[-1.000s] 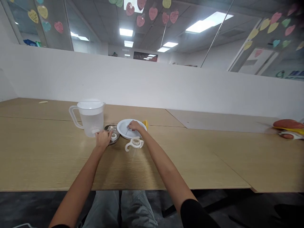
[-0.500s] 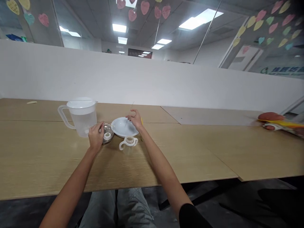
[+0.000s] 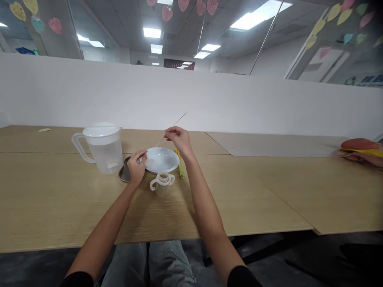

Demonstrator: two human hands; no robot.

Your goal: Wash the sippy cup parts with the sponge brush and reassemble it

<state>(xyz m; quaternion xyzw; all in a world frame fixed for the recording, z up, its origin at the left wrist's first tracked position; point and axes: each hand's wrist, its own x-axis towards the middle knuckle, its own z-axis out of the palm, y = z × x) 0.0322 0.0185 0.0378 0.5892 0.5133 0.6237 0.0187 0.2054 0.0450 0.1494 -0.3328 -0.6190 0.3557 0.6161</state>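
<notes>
Just behind a two-handled cup (image 3: 162, 185), the left hand (image 3: 137, 167) curls nearly closed beside a steel dish (image 3: 124, 172), a small pale disc (image 3: 149, 162) at its fingertips, whether held I cannot tell. The right hand (image 3: 179, 140) pinches a thin metal wire (image 3: 175, 126), its length slanting up and rightward above a white plate (image 3: 164, 157). Farther left stands a plastic pitcher (image 3: 104, 150).

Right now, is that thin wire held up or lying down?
Held up: the right hand pinches the thin wire, which slants above the white plate.

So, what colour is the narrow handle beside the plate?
Narrow plastic handle: yellow and green, head view.
</notes>
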